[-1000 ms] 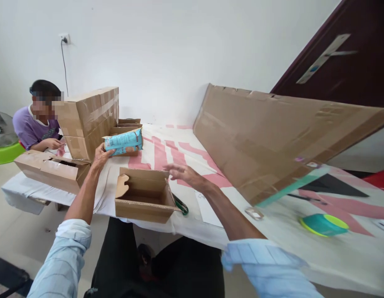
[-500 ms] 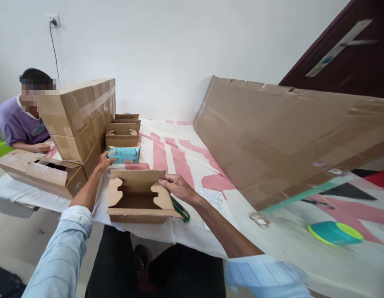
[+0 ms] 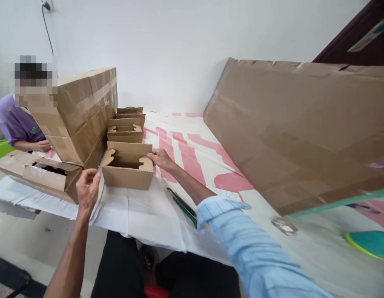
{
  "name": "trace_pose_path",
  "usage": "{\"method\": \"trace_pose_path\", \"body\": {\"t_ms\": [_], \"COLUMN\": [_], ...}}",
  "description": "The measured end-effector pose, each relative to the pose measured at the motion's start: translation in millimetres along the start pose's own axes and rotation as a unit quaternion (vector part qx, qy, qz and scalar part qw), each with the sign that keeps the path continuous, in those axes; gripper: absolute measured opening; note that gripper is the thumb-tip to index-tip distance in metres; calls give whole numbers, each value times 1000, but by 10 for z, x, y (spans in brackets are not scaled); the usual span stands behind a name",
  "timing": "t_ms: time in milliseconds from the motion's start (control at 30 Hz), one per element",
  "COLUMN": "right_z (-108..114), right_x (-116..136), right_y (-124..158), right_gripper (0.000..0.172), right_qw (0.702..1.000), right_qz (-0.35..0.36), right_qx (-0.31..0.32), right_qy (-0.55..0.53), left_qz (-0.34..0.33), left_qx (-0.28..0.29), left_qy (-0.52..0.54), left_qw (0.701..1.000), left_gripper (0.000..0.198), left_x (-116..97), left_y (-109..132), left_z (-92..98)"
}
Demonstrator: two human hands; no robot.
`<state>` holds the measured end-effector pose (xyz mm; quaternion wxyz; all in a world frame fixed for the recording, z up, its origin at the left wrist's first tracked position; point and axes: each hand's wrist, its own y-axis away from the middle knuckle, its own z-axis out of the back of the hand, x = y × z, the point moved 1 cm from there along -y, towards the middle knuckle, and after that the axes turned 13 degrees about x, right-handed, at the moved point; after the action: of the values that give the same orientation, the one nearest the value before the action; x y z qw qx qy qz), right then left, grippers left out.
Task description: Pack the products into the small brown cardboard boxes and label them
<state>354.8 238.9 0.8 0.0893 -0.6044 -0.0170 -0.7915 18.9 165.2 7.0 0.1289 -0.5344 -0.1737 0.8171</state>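
Observation:
An open-topped cardboard box (image 3: pixel 128 176) stands on the cloth in front of me, its two end flaps cut with notches. My right hand (image 3: pixel 160 159) grips the flap at its right end between thumb and fingers. Just off the box's front left corner is my left hand (image 3: pixel 88 188), fingers curled in and nothing seen in them. Behind the box stand more small open boxes (image 3: pixel 125 134) in a row, close to it. The inside floor of the nearest box is hidden from view.
Large taped cartons (image 3: pixel 86 107) are stacked on the left, with a long box (image 3: pixel 33 171) before them. A big cardboard panel (image 3: pixel 288 136) leans on the right. A green-and-black tool (image 3: pixel 185 211), a small clear packet (image 3: pixel 284 226) and a teal dish (image 3: pixel 370 244) lie nearby. A person (image 3: pixel 20 120) sits at left.
The box has moved away from me and left, up to the row, with my right hand on it. The blue packet has left my left hand and is out of sight; that hand has drawn back.

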Motion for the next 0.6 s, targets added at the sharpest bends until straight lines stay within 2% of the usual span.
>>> {"method": "trace_pose_path", "body": {"t_ms": [67, 133, 167, 267, 400, 500, 600], "right_z": [-38, -64, -67, -27, 35, 6, -54], "right_x": [8, 28, 38, 39, -75, -247, -459], "right_y": [-156, -250, -262, -120, 472, 1090, 1674], "right_gripper": [32, 31, 30, 35, 46, 43, 38], "right_qw": [1000, 999, 998, 995, 990, 987, 979], "right_qz": [0, 0, 1, 10, 29, 30, 16], "right_qx": [-18, -44, -58, -98, -117, -99, -109], "right_qy": [-2, -2, -1, 12, 77, 124, 170], "left_qz": [-7, 2, 14, 50, 71, 72, 65], "left_qx": [86, 186, 219, 250, 259, 271, 287], "left_qy": [-27, -69, -94, -136, -141, -135, -122], "left_qw": [996, 980, 971, 957, 953, 950, 948], "left_gripper": [19, 12, 12, 20, 23, 22, 28], "left_x": [-44, -48, -34, 46, 186, 282, 353], "left_y": [214, 256, 222, -9, -397, -696, -991], "left_z": [-130, -358, -480, -794, -1046, -1166, -1257]}}
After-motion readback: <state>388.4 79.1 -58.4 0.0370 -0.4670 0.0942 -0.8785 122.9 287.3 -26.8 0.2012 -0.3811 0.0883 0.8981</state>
